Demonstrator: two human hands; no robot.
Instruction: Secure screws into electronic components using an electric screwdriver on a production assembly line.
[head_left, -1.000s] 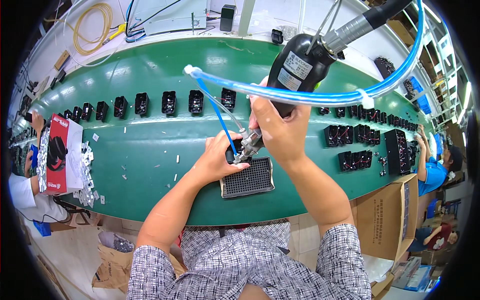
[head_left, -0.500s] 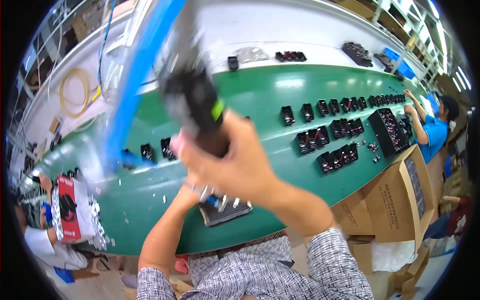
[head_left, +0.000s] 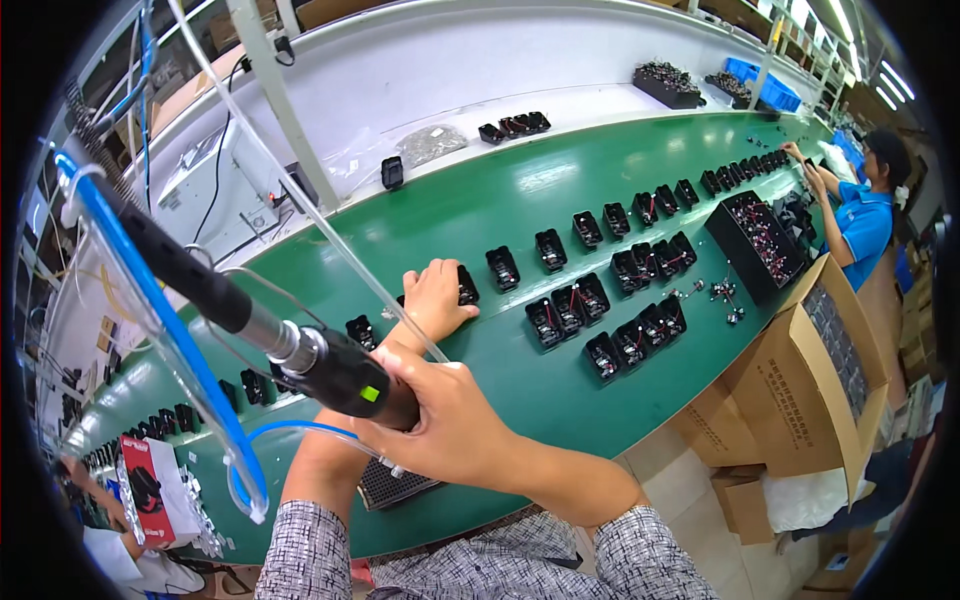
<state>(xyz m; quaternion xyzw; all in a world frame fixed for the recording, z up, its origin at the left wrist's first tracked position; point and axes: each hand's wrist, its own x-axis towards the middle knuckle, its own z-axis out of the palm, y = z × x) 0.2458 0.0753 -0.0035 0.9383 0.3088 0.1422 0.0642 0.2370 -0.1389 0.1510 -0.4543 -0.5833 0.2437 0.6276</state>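
My right hand (head_left: 450, 415) is wrapped round the black grip of a power screwdriver (head_left: 335, 370). The tool has a silver collar and a green patch, and it slants up to the left beside a blue hose (head_left: 190, 345). Farther forward, my left hand (head_left: 432, 300) reaches across the green table with fingers and thumb around a small black housing (head_left: 466, 287). That housing stands in a row with others, such as the black housing (head_left: 503, 268) just to its right. My right hand and the tool cover part of the left forearm. The screwdriver's tip is hidden.
Grouped black housings (head_left: 568, 308) with red wires stand to the right on the green table (head_left: 480, 400). Beyond them are a black bin of parts (head_left: 755, 240), a cardboard box (head_left: 790, 390) and a co-worker in blue (head_left: 865, 220). A dark textured pad (head_left: 395, 487) lies below my forearms.
My left hand has moved out from behind the right hand, forward to the housing row. The screwdriver has swung lower and leftward in my right hand. The whole view has shifted.
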